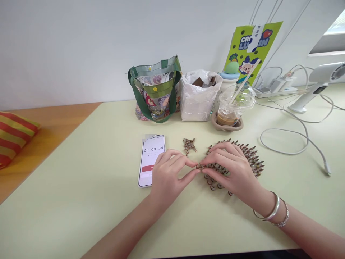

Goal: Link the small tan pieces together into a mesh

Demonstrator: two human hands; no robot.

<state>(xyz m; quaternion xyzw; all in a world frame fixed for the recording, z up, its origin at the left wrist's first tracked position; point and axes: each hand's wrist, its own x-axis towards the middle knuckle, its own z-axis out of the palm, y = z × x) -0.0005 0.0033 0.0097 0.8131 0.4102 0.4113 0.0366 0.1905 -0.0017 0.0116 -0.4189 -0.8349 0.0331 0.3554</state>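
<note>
My left hand [170, 175] and my right hand [232, 167] meet above the table. Both pinch one small copper-coloured metal part [199, 166] between thumb and forefinger, mostly covered by the fingertips. Under and behind my right hand spreads a wide cluster of similar small parts [249, 160], with thin pointed pieces at the back and round washer-like rings at the front. A smaller group of such parts [189, 144] lies beyond my fingertips. Beside my left hand rests a white phone [145, 176], partly hidden, its timer reading 00:00:36.
Along the back of the pale table [81, 172] stand a green-handled bag [155, 91], a white plastic-lined container [195, 104], a clear cup [229, 111] in a cardboard holder, and a green printed bag [253, 46]. A white cable [293, 153] and a small white fan [323, 77] are at right.
</note>
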